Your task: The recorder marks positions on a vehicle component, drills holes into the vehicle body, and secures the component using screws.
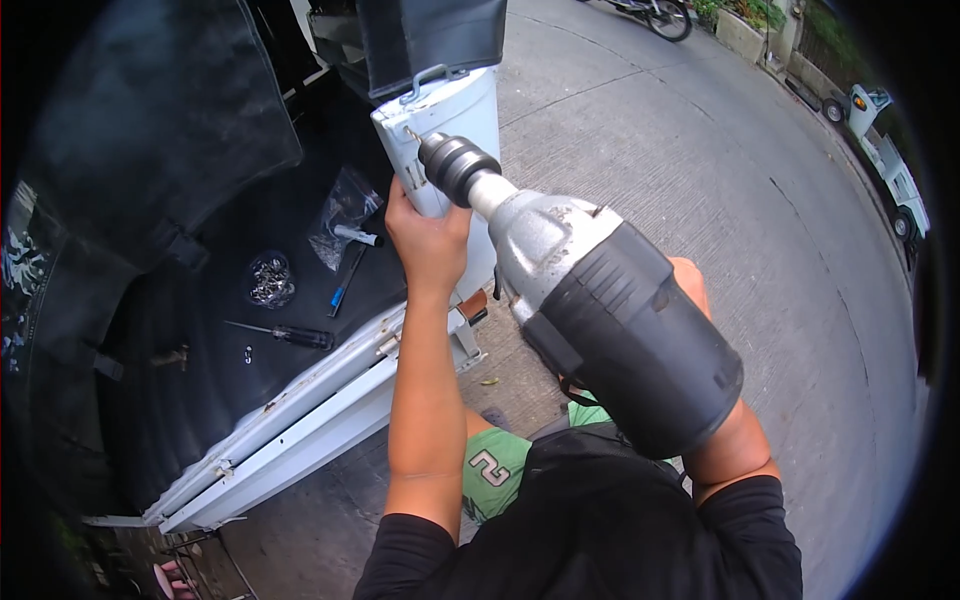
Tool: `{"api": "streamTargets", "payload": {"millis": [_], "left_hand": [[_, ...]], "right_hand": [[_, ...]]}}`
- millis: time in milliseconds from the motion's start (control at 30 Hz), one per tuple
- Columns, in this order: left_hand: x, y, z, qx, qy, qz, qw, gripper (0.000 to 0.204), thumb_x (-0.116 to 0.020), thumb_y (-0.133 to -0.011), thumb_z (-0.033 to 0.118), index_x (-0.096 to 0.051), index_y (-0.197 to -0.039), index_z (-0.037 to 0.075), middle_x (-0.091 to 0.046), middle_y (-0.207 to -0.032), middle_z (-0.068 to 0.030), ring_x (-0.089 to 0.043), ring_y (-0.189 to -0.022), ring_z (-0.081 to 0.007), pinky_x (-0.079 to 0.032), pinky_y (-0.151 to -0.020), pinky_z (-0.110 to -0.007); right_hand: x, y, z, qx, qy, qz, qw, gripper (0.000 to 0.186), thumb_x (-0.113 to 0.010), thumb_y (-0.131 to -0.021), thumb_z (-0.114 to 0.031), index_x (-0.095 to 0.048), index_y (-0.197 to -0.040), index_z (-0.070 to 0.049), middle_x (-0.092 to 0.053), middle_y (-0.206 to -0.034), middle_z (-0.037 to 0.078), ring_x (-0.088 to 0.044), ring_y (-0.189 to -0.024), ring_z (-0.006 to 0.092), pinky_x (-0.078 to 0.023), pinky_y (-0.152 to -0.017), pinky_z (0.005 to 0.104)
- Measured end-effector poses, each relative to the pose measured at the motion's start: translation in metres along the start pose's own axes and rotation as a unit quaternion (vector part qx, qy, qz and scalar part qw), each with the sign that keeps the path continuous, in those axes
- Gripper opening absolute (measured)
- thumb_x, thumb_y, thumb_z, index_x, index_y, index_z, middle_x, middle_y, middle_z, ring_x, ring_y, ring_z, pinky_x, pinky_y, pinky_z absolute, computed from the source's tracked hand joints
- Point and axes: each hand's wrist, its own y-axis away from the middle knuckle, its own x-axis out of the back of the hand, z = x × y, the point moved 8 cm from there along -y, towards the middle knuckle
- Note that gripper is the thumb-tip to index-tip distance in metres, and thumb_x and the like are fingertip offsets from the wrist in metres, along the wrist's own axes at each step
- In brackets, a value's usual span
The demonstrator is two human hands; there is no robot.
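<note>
My right hand (693, 285) grips a large silver and black power drill (610, 310), which hides most of its fingers. The drill's chuck (458, 165) points up and left. Its thin bit (411, 134) is at the upper edge of a white metal corner post (470, 120); whether the tip touches or has entered the metal, I cannot tell. Lower on that post, my left hand (430, 240) is closed around its side, thumb and fingers wrapped on the narrow face. A bent metal handle (425, 80) sits on top of the post, just beyond the bit.
On the black-lined bed (200, 390) at left lie a screwdriver (300, 336), a tub of small metal fasteners (270, 278), a clear plastic bag (345, 215), a marker (358, 236) and a blue-black slim tool (345, 285). A white rail (290, 400) edges it. A motorcycle (665, 15) stands on the road beyond.
</note>
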Motion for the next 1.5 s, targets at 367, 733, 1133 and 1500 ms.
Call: {"api": "streamTargets", "payload": {"millis": [367, 733, 1133, 1500], "left_hand": [[0.005, -0.001, 0.006, -0.097, 0.046, -0.034, 0.994, 0.048, -0.088, -0.085, 0.018, -0.063, -0.120, -0.004, -0.074, -0.109, -0.0114, -0.069, -0.101, -0.0177, -0.054, -0.093, -0.034], [0.004, 0.000, 0.012, -0.111, -0.013, -0.028, 0.993, 0.042, -0.086, -0.086, 0.016, -0.064, -0.116, -0.004, -0.073, -0.108, -0.0095, -0.068, -0.098, -0.0153, -0.053, -0.090, -0.032], [0.006, 0.001, 0.005, -0.039, -0.020, -0.009, 0.999, 0.041, -0.082, -0.083, 0.008, -0.063, -0.117, -0.005, -0.072, -0.110, -0.0093, -0.067, -0.101, -0.0149, -0.052, -0.093, -0.032], [0.007, 0.006, -0.009, 0.007, -0.001, 0.034, 0.999, 0.044, -0.088, -0.079, 0.007, -0.064, -0.115, -0.002, -0.072, -0.103, -0.0067, -0.067, -0.096, -0.0143, -0.052, -0.091, -0.030]], "right_hand": [[-0.004, 0.034, 0.030, 0.035, 0.147, 0.004, 0.988, 0.040, -0.084, -0.082, -0.032, -0.074, -0.118, -0.018, -0.073, -0.117, 0.003, -0.068, -0.109, 0.0261, -0.050, -0.095, 0.0421], [-0.001, 0.015, 0.037, 0.121, -0.127, 0.060, 0.983, 0.048, -0.074, -0.087, -0.024, -0.065, -0.122, 0.008, -0.073, -0.111, 0.019, -0.077, -0.096, 0.0281, -0.059, -0.081, 0.0334], [-0.008, 0.013, 0.032, -0.022, -0.088, 0.029, 0.995, 0.047, -0.075, -0.084, -0.019, -0.064, -0.121, 0.008, -0.073, -0.104, 0.020, -0.077, -0.089, 0.0311, -0.058, -0.078, 0.0348], [-0.011, 0.007, -0.006, 0.038, -0.006, 0.029, 0.999, 0.049, -0.077, -0.081, -0.009, -0.061, -0.125, 0.005, -0.073, -0.095, 0.020, -0.076, -0.082, 0.0314, -0.058, -0.074, 0.0345]]}}
